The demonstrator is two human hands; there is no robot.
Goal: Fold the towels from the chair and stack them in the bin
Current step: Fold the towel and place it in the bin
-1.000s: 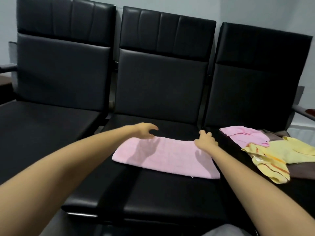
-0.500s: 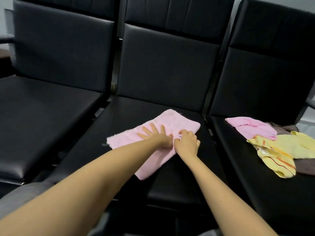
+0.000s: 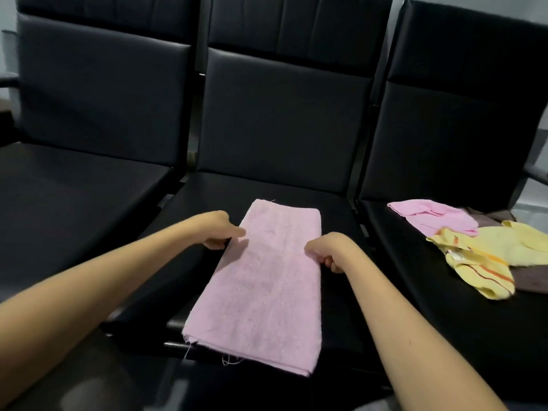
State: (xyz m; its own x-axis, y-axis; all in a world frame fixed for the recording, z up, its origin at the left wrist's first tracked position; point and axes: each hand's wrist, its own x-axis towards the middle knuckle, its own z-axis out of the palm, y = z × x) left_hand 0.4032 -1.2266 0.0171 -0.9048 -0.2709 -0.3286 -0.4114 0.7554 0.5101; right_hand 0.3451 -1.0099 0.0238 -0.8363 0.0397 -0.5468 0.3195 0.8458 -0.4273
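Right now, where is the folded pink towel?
In the head view, the folded pink towel lies on the middle seat, centre frame, the left hand and right hand gripping its side edges.

Three black padded chairs (image 3: 284, 120) side by side against a pale grey wall (image 3: 7, 13), dim light.

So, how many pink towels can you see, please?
2: one pink towel lies on the middle seat; the other pink towel is in the pile on the right seat. More may hide beneath.
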